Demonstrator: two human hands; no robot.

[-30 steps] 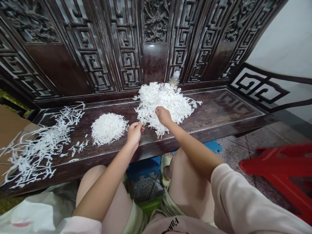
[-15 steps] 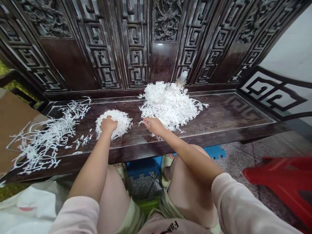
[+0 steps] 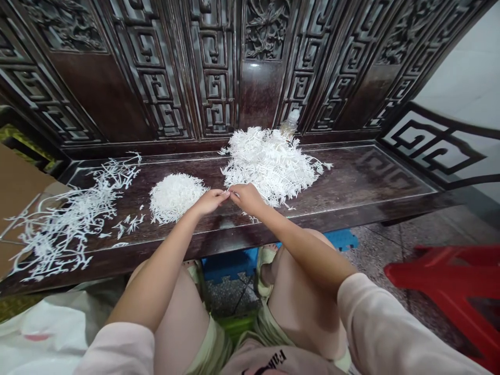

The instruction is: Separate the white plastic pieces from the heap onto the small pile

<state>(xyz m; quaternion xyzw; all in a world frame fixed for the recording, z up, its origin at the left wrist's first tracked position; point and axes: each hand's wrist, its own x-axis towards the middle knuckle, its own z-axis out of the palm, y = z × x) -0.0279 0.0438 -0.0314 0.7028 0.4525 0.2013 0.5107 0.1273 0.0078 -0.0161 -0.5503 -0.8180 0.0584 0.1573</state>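
Observation:
My left hand and my right hand meet fingertip to fingertip over the front of the bench. Both pinch closed on a tiny white branched plastic piece, mostly hidden by the fingers. Just left of them lies a rounded heap of small white pieces. Behind and beside my right hand rises a bigger pile of white branched plastic pieces. Farther left sprawls a tangle of long white plastic strips, with a few loose bits near it.
The dark wooden bench has a carved back. Behind the big pile stands a clear bottle with a white cap. A cardboard box is at the left end, a white bag below it. A red stool stands right.
My left hand has left the small heap and moved right to meet my right hand's fingertips. My right hand stays nearly in place, still pinching. The view has shifted slightly.

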